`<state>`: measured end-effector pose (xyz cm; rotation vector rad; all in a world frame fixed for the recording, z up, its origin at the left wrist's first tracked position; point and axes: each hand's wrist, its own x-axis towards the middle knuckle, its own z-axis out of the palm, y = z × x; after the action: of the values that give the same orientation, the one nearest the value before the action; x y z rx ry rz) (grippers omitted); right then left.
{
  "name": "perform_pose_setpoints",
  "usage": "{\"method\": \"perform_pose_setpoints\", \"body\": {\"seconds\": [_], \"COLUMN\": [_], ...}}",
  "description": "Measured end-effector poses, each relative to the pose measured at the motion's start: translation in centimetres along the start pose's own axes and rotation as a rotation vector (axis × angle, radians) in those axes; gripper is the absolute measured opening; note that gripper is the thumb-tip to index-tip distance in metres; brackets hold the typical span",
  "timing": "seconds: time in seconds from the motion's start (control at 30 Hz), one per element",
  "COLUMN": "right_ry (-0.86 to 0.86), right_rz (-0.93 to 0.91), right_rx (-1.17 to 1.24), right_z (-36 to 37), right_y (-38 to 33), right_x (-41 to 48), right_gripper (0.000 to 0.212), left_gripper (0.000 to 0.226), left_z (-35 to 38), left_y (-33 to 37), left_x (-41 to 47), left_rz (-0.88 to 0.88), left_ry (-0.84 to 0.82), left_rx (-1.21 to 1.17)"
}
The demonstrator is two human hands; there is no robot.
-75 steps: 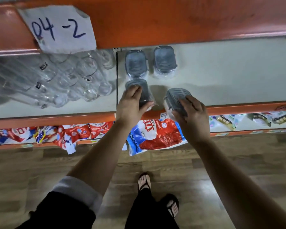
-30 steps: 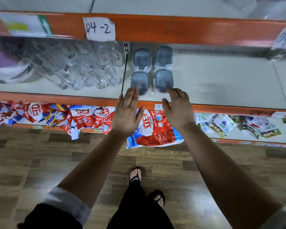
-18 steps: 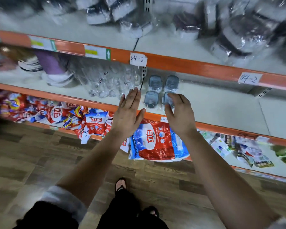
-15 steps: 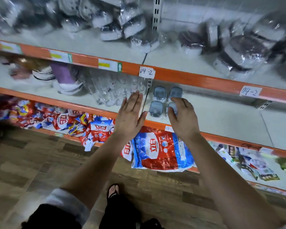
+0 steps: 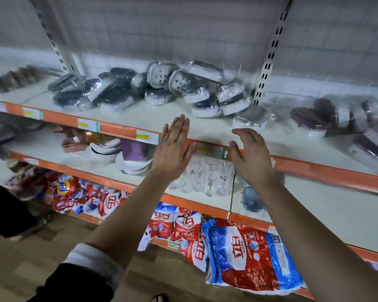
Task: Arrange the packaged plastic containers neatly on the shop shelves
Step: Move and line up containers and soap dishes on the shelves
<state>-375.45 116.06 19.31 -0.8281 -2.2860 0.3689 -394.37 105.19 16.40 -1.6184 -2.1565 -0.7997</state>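
Note:
A loose heap of plastic-wrapped containers (image 5: 183,90), white with dark lids, lies tumbled on the upper shelf (image 5: 166,118). More wrapped containers (image 5: 327,120) lie to the right of the upright. My left hand (image 5: 172,147) is raised flat with straight fingers at the shelf's orange edge, holding nothing. My right hand (image 5: 251,155) hovers beside it, fingers relaxed and slightly bent, also holding nothing. On the middle shelf, one of the blue-grey lidded containers (image 5: 252,198) shows under my right forearm; the others are hidden.
Clear glasses (image 5: 205,177) stand on the middle shelf beside stacked bowls (image 5: 131,160). Red and blue detergent bags (image 5: 244,253) fill the bottom shelf. A slotted metal upright (image 5: 267,59) divides the upper shelf. A dark-clothed figure (image 5: 7,210) is at the left edge.
My view has tilted up from the middle shelf to the upper shelf. Both hands let go of the blue-grey containers and rose, open, to the upper shelf's edge.

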Motion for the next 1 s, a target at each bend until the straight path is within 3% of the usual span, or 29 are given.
{"method": "perform_pose_setpoints", "body": {"seconds": [0.47, 0.63, 0.83, 1.0], "right_ry": [0.101, 0.030, -0.037, -0.117], "right_rz": [0.021, 0.066, 0.143, 0.192], "right_rx": [-0.127, -0.241, -0.350, -0.363], "right_z": [11.4, 12.6, 14.2, 15.2], "right_y": [-6.7, -6.4, -6.0, -5.5], "right_x": [12.0, 15.9, 20.2, 22.6], "right_gripper": [0.035, 0.042, 0.058, 0.062], "left_gripper": [0.053, 0.054, 0.045, 0.044], "left_z": [0.7, 2.1, 2.0, 1.8], "left_y": [-18.8, -20.6, -20.5, -20.4], "left_x": [9.7, 11.1, 10.0, 10.0], "left_rz": [0.033, -0.019, 0.021, 0.041], "left_ry": [-0.064, -0.091, 0.097, 0.086], "left_rx": [0.024, -0.026, -0.084, -0.083]}}
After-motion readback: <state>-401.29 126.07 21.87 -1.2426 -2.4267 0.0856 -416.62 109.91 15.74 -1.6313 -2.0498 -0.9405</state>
